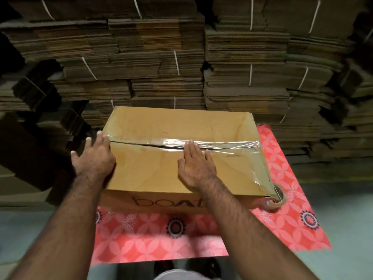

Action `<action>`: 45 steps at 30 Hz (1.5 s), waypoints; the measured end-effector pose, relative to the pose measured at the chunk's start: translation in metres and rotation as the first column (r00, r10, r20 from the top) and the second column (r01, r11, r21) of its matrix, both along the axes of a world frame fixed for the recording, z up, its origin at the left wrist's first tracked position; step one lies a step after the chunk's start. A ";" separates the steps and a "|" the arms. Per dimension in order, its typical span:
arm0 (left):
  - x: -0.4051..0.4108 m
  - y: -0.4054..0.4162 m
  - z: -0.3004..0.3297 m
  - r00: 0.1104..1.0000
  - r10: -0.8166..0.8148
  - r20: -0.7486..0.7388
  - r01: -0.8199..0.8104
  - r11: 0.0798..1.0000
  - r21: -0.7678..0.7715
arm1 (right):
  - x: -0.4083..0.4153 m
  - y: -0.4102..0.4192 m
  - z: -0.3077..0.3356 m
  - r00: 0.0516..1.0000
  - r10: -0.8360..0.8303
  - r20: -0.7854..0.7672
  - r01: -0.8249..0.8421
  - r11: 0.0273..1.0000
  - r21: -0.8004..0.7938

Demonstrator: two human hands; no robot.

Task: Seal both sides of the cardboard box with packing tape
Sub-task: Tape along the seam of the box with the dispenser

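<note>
A brown cardboard box point(161, 172) sits on a red patterned mat point(153, 235), its top flaps closed. A strip of clear packing tape point(222, 143) runs along the centre seam and down over the right end. It stays joined to the tape roll point(277, 199) lying on the mat by the box's near right corner. My left hand point(93, 156) lies flat with spread fingers against the box's left end, at the start of the tape. My right hand point(194, 164) presses flat on the top, fingertips on the tape near the middle of the seam.
Tall stacks of flattened cardboard point(242, 67) tied with white string fill the whole background right behind the box. Dark loose cartons point(30, 150) lean at the left. Grey floor point(343, 199) shows around the mat, and my feet are at the bottom edge.
</note>
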State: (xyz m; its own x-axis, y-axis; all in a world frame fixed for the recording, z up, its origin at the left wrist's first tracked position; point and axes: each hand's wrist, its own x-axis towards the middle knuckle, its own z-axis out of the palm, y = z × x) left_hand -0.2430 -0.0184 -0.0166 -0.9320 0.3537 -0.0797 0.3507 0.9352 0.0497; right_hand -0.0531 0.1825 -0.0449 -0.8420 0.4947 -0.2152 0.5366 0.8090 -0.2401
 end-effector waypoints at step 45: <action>-0.011 0.049 0.028 0.987 0.134 -0.090 -0.107 0.960 0.258 | 0.060 0.099 0.041 0.749 -0.644 -0.156 0.662 0.727 0.180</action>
State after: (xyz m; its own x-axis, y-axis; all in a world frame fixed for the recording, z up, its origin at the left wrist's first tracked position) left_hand -0.2535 0.0303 0.0115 -0.9672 0.2345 0.0978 0.2522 0.9329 0.2573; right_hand 0.0073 0.2811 -0.0036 -0.3026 0.9530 0.0115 0.9383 0.3000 -0.1718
